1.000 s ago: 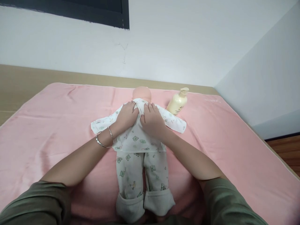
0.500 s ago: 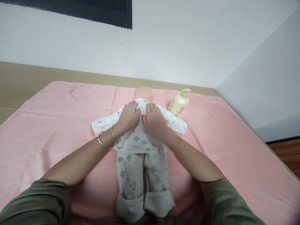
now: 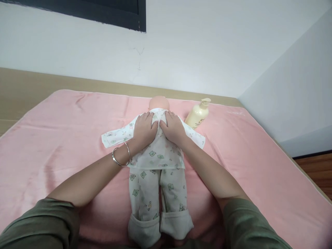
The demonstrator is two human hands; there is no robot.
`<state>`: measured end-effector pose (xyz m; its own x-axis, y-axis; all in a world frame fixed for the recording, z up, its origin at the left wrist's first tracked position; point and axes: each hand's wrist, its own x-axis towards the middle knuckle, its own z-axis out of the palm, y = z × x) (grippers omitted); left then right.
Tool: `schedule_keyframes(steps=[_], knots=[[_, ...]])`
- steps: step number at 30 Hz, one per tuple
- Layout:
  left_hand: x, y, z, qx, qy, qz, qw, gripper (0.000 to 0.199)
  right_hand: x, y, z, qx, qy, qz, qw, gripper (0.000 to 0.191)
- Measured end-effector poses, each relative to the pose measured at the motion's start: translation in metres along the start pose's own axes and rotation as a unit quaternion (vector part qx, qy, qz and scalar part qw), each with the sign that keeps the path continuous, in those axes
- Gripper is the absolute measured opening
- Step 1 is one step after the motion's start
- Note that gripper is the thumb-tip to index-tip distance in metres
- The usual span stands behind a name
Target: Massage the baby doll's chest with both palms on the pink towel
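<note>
A baby doll (image 3: 158, 103) lies on a pink blanket (image 3: 77, 145) with its head away from me. It wears a white printed top (image 3: 160, 157) with the sleeves spread wide, and matching trousers (image 3: 145, 193) with turned-up cuffs. My left hand (image 3: 145, 129) rests flat on the left side of the doll's upper body, fingers stretched toward its shoulder. On the right side lies my right hand (image 3: 174, 129), also flat, its thumb close to the left thumb. Both palms cover part of the top.
A pale yellow pump bottle (image 3: 198, 114) leans on the blanket by the doll's right-hand sleeve. Behind the blanket runs a wooden surface (image 3: 103, 81) along a white wall (image 3: 194, 52). A dark frame (image 3: 116, 17) is on that wall.
My left hand has shifted slightly right. My right hand has turned a little, its fingertips now nearer the collar's right edge. The doll's right-hand sleeve moved slightly inward.
</note>
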<state>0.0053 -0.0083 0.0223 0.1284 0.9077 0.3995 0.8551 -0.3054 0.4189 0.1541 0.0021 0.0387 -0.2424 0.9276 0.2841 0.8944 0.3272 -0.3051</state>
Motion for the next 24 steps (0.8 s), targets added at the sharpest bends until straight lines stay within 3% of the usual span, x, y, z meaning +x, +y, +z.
schedule_keyframes(steps=[7, 13, 16, 20, 24], knots=[[-0.004, 0.006, -0.005, 0.04, -0.011, 0.004, 0.999, 0.039, 0.001, 0.005, -0.001, 0.01, -0.007, -0.015, 1.0, 0.056], [-0.018, 0.016, -0.01, 0.077, -0.009, 0.09, 0.993, 0.045, 0.006, 0.012, -0.011, -0.012, -0.075, -0.066, 0.995, 0.061], [-0.007, 0.006, -0.012, 0.053, -0.03, 0.09, 0.994, 0.037, -0.011, -0.006, -0.012, -0.054, -0.052, -0.048, 0.996, 0.06], [0.012, -0.01, -0.017, 0.032, -0.082, 0.014, 0.996, 0.031, -0.034, -0.029, -0.008, -0.066, -0.027, -0.03, 0.997, 0.061], [0.002, -0.002, -0.015, 0.077, -0.062, 0.074, 0.992, 0.033, -0.019, -0.016, -0.006, -0.026, -0.032, -0.03, 0.999, 0.058]])
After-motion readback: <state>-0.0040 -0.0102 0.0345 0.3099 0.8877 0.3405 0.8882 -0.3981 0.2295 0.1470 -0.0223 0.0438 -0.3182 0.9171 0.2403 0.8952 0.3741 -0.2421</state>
